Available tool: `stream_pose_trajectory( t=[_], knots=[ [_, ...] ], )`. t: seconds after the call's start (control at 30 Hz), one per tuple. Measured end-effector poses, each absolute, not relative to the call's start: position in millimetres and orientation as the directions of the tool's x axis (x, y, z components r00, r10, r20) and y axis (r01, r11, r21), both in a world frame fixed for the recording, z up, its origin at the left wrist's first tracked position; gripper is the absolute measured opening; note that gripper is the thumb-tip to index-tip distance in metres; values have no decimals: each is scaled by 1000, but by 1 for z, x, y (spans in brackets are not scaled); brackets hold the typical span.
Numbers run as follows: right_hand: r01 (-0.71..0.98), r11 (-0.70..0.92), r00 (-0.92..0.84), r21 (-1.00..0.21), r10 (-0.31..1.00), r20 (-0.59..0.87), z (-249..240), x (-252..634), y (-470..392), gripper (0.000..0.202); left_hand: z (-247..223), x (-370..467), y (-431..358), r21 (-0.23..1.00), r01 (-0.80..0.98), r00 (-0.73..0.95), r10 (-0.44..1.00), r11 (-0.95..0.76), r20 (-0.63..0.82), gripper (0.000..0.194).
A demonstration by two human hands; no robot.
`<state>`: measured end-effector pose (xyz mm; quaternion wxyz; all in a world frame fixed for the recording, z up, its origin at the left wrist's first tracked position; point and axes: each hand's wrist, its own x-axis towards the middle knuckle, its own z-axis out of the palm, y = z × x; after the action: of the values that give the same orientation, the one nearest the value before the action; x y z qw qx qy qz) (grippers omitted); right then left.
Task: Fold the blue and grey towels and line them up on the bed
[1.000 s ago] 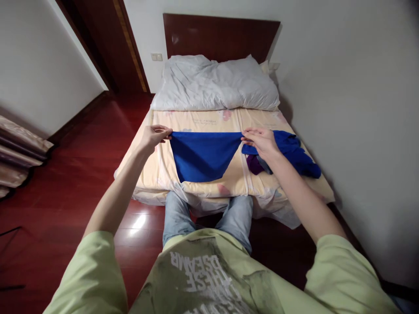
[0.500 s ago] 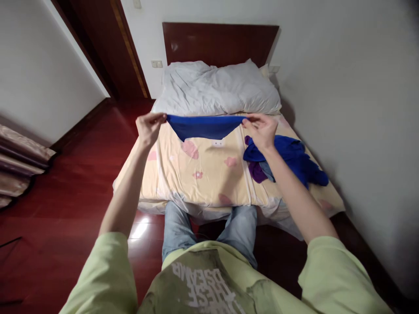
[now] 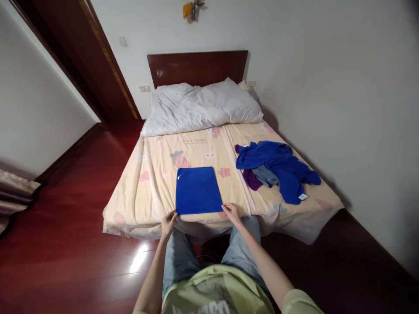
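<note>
While the left hand (image 3: 168, 223) pinches the blue cloth (image 3: 198, 190) at its seven o'clock corner and the right hand (image 3: 231, 213) at five, gentle, even tension should keep it flat on the bed (image 3: 127, 192), at twelve o'clock.

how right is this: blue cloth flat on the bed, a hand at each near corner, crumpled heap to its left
Not quite: the head view shows the crumpled heap to the right of the blue cloth, not left. The cloth does lie flat on the bed, left hand and right hand at its near corners.
</note>
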<state>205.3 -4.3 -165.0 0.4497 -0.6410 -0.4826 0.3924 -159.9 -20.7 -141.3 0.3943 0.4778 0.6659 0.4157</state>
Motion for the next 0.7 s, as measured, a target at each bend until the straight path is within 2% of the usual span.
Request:
stream_pose_trajectory(
  t=[0.07, 0.13, 0.4, 0.47, 0.6, 0.7],
  knots=[
    [271, -145, 218, -952, 972, -86, -175, 207, -3, 49, -147, -160, -19, 947, 257, -246, 961, 191, -127, 72],
    [281, -153, 211, -947, 973, -94, -177, 209, 1, 48, -148, -160, -16, 950, 243, -232, 963, 197, -140, 75],
    [377, -117, 176, -919, 983, -53, -159, 223, -10, 32, -126, -158, -29, 892, 407, -236, 966, 194, -103, 55],
    [390, -162, 130, -906, 984, -120, -155, 230, -20, 28, -118, -161, -40, 856, 468, -227, 966, 221, -126, 50],
    [443, -295, 46, -847, 951, -307, -147, 243, -33, 21, -108, -173, -53, 768, 580, -104, 960, 270, -259, 41],
    [495, -218, 83, -841, 975, -204, -136, 245, -23, 17, -99, -182, -36, 744, 631, -61, 970, 221, -236, 32]
  ],
)
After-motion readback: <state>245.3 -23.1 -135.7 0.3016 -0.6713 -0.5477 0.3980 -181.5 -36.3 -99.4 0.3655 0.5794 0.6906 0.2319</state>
